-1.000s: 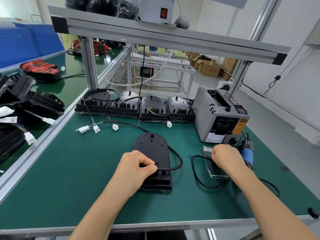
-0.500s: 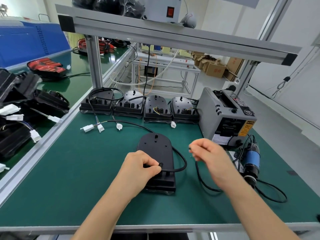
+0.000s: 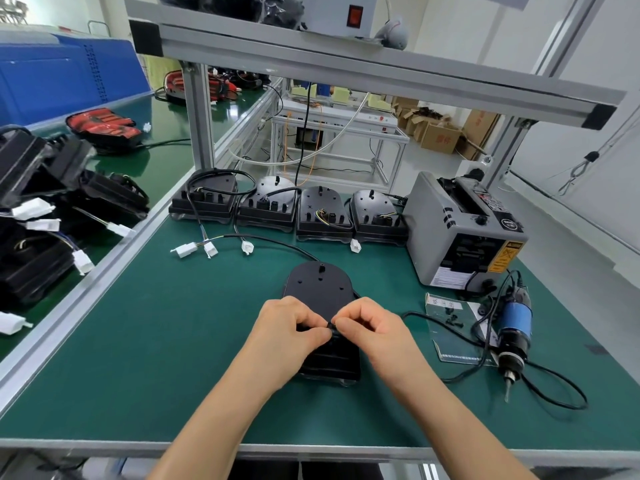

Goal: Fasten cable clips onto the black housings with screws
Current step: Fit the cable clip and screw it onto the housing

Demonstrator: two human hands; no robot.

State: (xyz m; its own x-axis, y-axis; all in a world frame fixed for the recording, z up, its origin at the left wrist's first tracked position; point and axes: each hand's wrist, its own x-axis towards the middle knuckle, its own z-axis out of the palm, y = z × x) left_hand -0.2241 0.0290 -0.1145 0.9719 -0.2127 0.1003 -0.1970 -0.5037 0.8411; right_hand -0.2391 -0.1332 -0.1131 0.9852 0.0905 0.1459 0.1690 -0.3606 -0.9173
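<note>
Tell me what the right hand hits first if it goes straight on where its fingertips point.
Its fingertips point left, so the right hand would meet the small black piece pinched over the black housing, then almost at once the fingertips of the left hand. Depth there is hard to judge.

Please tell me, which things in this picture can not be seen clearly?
Head view only.
1. Small black part pinched between left hand and right hand: fingers cover it; clip or screw, cannot tell.
2. Black housing, middle: hidden under both hands.
3. Dark bits on the plastic bag: too small to identify.
</note>
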